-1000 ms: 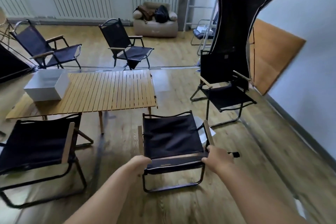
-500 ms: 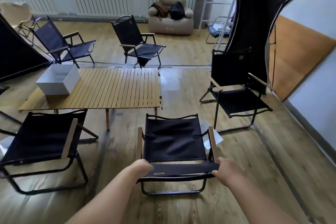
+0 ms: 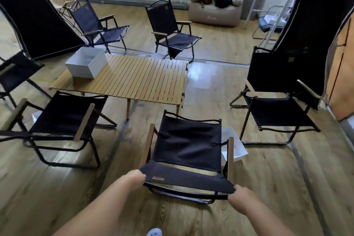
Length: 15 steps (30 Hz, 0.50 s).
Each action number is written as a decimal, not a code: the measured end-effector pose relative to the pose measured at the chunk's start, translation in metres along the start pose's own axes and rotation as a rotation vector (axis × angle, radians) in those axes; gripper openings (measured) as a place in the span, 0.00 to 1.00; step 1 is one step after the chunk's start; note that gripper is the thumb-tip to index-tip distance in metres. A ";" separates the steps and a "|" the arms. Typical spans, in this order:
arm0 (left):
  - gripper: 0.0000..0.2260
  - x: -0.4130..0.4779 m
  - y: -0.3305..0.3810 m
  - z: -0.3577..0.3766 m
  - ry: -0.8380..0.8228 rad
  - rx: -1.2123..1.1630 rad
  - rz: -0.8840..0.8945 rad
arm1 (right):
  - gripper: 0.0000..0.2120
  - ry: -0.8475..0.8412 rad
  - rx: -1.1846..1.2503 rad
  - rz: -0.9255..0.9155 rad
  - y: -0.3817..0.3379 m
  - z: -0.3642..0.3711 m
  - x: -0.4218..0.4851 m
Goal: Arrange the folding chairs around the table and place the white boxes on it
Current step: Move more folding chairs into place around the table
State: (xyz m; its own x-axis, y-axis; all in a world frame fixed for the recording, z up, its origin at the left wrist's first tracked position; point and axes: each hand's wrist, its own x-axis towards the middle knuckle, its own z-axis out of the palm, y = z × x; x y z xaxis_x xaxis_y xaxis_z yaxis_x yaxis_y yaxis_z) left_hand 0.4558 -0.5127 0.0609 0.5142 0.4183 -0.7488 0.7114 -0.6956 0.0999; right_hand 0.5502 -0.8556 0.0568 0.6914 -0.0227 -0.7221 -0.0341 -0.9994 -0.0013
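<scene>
We have the folding chair [image 3: 188, 145] at lower centre of the frame, its front edge near the lower-right corner of the table [image 3: 138, 78]. Our left grip [image 3: 134, 179] and right grip [image 3: 239, 196] each clench one end of its fabric back. One white box [image 3: 86, 64] sits on the table's upper-left end. A second white box [image 3: 234, 145] lies on the floor just right of the chair — whether it touches the frame we cannot tell.

As we judge it, a push forward could knock the chair into the table leg. A shift rightward could crush the second white box, and hauling on cloth rather than frame might fold the chair.

The brown tag [image 3: 158, 178] on the back carries writing — too small to read.
</scene>
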 end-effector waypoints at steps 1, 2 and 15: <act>0.20 -0.001 -0.001 0.005 0.005 0.083 0.031 | 0.22 -0.018 -0.016 -0.015 0.001 -0.003 -0.001; 0.20 -0.001 -0.004 0.009 -0.004 0.139 0.025 | 0.20 -0.020 -0.043 -0.042 0.003 -0.004 -0.003; 0.21 0.001 -0.009 0.028 0.250 0.045 -0.101 | 0.19 0.131 0.085 -0.098 0.027 0.017 0.022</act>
State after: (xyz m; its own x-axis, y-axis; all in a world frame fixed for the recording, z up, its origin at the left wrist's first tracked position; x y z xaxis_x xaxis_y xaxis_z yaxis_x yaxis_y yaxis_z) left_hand 0.4366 -0.5229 0.0412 0.5480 0.6145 -0.5675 0.7461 -0.6658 -0.0005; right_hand 0.5523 -0.8830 0.0295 0.7823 0.0657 -0.6194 -0.0193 -0.9914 -0.1295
